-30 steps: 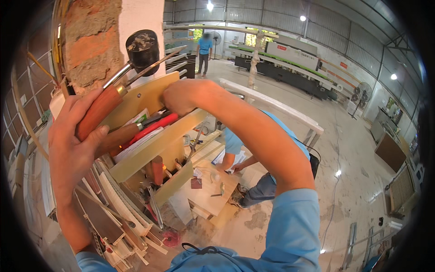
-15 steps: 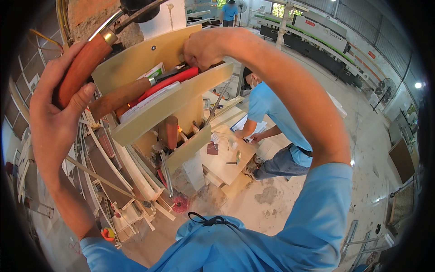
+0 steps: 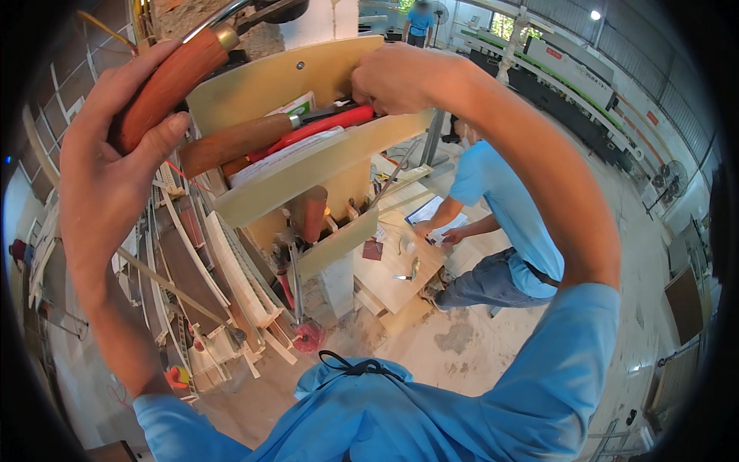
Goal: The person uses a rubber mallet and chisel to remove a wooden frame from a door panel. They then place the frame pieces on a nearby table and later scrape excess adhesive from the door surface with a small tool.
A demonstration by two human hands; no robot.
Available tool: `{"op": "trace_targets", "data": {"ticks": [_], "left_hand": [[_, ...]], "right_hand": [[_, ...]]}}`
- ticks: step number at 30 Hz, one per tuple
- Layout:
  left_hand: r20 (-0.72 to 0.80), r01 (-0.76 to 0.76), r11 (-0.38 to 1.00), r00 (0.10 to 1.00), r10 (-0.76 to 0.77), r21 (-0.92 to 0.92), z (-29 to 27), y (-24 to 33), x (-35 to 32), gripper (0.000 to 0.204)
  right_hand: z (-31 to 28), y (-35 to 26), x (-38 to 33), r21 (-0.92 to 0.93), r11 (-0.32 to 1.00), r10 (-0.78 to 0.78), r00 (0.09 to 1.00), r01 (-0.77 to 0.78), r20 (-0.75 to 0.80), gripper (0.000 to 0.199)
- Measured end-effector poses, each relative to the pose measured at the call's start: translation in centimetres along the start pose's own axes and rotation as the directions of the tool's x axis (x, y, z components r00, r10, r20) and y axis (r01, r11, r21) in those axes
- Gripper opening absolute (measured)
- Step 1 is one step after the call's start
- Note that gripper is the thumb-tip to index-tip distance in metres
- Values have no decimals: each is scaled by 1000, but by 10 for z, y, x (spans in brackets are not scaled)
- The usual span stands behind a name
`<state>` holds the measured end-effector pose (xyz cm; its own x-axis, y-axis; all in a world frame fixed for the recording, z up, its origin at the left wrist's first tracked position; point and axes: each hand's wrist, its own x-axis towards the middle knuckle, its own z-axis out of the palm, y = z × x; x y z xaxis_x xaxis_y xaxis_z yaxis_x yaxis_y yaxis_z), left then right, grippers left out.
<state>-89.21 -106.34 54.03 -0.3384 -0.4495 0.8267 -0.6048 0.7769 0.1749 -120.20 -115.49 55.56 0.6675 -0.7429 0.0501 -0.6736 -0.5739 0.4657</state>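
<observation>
My left hand (image 3: 104, 150) is wrapped round the reddish wooden handle of a tool (image 3: 165, 92) with a brass collar and a metal shank. Its far end is cut off by the top edge. My right hand (image 3: 389, 77) reaches over the upper tier of a board rack (image 3: 308, 173), fingers curled down; what they grip is hidden. Just left of that hand, a red-handled tool (image 3: 327, 127) and a second wooden-handled tool (image 3: 239, 142) lie in the tier, over some papers (image 3: 289, 158).
Below, the lower tier (image 3: 339, 246) holds more tools, one with a dark red handle (image 3: 312, 212). Long strips (image 3: 239, 269) are stacked at left. A co-worker in a blue shirt (image 3: 500, 185) bends over a clipboard (image 3: 431, 215) at a low wooden table (image 3: 385, 277). A large machine (image 3: 562, 77) stands far right.
The whole view has shifted, so the rack and both hands appear farther right. Both hands keep about the same places at the rack, the left still round the wooden handle.
</observation>
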Motion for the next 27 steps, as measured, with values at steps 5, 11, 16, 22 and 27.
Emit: {"op": "trace_targets", "data": {"ticks": [5,11,16,22,27], "left_hand": [[14,15,998,1000,-15,55,-2,0,-1,54],[31,-40,995,999,37,90,-3,-4,-1,54],[34,-46,996,998,43,80,1,-7,2,55],[28,-21,998,999,19,54,13,-8,17,55],[69,71,970,994,-89,233,25,1,19,50]], "right_hand": [[7,4,-3,18,1000,18,999,-18,-28,16],[11,5,-1,-27,998,-55,993,53,-100,16],[19,3,-1,45,996,-68,977,78,-204,12],[13,26,-21,32,999,11,878,5,-478,18],[9,51,-83,283,934,336,807,-218,-485,12]]}}
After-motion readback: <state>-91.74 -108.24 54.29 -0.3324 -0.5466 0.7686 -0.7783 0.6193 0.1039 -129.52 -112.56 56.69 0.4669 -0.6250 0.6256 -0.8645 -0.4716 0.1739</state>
